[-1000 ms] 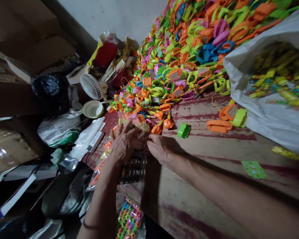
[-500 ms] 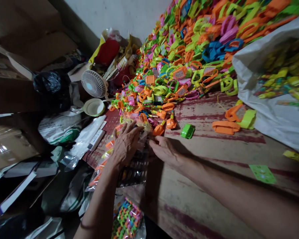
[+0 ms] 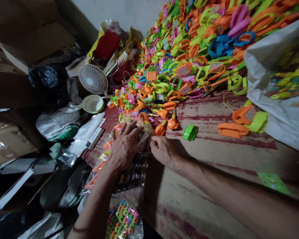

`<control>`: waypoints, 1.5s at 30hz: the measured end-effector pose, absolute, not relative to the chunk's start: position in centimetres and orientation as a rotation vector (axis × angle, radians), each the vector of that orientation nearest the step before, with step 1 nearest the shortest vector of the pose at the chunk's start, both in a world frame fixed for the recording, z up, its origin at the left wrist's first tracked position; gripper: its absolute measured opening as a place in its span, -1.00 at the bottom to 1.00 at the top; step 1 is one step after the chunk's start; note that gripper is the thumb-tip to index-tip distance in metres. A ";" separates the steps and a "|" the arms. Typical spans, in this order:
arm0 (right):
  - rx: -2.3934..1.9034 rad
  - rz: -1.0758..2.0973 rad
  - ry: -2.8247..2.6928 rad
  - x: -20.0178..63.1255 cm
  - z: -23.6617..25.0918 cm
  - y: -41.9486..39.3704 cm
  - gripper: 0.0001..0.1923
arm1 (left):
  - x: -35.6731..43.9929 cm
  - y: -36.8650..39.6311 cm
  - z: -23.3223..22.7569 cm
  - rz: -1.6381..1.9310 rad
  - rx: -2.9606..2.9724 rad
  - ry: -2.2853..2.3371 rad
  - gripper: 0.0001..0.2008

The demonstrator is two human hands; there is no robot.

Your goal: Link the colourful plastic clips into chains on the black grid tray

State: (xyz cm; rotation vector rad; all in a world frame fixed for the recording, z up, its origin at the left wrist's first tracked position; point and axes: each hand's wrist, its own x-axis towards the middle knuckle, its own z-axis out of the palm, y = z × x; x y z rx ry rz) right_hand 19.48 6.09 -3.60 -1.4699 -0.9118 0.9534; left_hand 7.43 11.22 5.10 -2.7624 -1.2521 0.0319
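Note:
My left hand lies palm down with its fingers spread over a clear plastic bag strip that has orange and yellow toy pieces inside. My right hand is curled, thumb and forefinger pinched at the edge of clear plastic film between the hands. Under my left wrist sits a black slotted piece, partly hidden by the arm. Just beyond my fingers are orange toy watches at the near edge of a large pile of colourful plastic toy watches.
A green toy watch lies right of my right hand on the worn wooden table. A white sack of wrapped pieces stands at right. A small fan and a round dish are at left. Below hangs a filled clear bag.
My right hand's fingers have curled in more tightly beside the film. My left hand stays in about the same place. The view has shifted slightly.

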 end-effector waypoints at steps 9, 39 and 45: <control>-1.393 1.380 -0.716 19.9 -1.7 4.9 -0.70 | 8.1 10.6 6.0 0.069 -2.778 -1.308 -0.55; -1.566 0.667 -1.142 20.0 -4.6 7.0 -0.66 | 7.0 11.2 5.1 -0.078 -2.881 -1.110 -0.82; -1.757 0.304 -1.458 20.6 -3.0 6.0 -0.73 | 7.0 11.0 5.3 -0.053 -2.889 -1.117 -0.70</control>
